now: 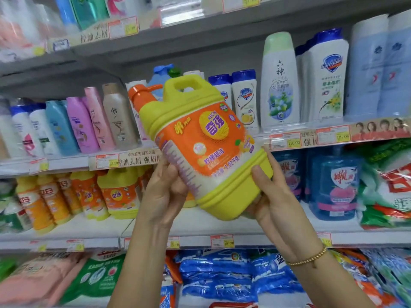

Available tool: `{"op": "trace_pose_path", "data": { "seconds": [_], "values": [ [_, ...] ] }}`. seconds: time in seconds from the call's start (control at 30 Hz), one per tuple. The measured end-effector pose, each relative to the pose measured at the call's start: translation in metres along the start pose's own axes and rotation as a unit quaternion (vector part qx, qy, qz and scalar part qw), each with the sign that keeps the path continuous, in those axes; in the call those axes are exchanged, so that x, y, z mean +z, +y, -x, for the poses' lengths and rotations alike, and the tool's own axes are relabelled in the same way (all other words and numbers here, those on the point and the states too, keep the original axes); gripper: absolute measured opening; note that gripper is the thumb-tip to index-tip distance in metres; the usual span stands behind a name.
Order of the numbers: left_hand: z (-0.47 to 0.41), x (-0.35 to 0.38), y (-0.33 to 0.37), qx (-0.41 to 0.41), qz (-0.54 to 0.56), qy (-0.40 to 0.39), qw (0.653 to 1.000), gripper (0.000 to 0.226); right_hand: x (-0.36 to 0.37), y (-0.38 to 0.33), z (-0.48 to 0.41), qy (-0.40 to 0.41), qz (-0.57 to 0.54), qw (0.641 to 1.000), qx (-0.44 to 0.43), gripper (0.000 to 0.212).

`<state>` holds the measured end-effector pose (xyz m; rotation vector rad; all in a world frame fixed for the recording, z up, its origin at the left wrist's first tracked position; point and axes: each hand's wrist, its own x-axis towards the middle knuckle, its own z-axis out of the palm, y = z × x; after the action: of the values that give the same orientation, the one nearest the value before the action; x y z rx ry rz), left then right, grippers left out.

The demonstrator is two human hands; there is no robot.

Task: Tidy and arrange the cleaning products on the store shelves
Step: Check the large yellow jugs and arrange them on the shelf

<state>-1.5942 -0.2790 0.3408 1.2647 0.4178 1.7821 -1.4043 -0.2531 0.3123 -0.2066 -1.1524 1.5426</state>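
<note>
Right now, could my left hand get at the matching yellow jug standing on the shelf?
Probably not yet: the left hand grips the tilted yellow jug together with the right hand. The shelf jug stands just beside it, nothing in front.

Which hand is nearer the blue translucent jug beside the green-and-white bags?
Right. The right hand, gripping the yellow plastic detergent jug, is just left of the blue translucent jug; the left hand grips the yellow jug's other side, farther left.

Between the fingers of my left hand (164, 192) and right hand (273, 196) I see a yellow jug (222, 196) with an orange cap (139, 92) and an orange label (200, 138) with purple lettering. Beyond the right fingers (270, 158) are 2 blue jugs (333, 174), and below them a gold beaded bracelet (309, 258).
</note>
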Motion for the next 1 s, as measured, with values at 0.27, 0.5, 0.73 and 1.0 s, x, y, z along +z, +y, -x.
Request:
{"op": "trace_pose_path", "data": {
  "seconds": [0.27,0.5,0.73,1.0],
  "values": [
    [0.009,0.014,-0.038,-0.020,0.025,0.000,0.999,0.113,0.011,0.003,0.006,-0.028,0.080,0.996,0.011,0.048],
    [0.005,0.008,-0.035,0.003,0.053,-0.012,0.999,0.097,-0.003,0.014,-0.003,-0.151,0.292,0.941,-0.074,0.108],
    [0.008,0.020,-0.047,-0.006,-0.003,-0.006,1.000,0.087,-0.014,0.020,-0.008,-0.004,0.508,0.822,-0.259,0.094],
    [-0.003,0.002,-0.032,-0.011,0.010,0.067,0.998,0.095,0.004,0.017,0.007,-0.010,0.201,0.971,-0.127,0.064]
  ]
}}
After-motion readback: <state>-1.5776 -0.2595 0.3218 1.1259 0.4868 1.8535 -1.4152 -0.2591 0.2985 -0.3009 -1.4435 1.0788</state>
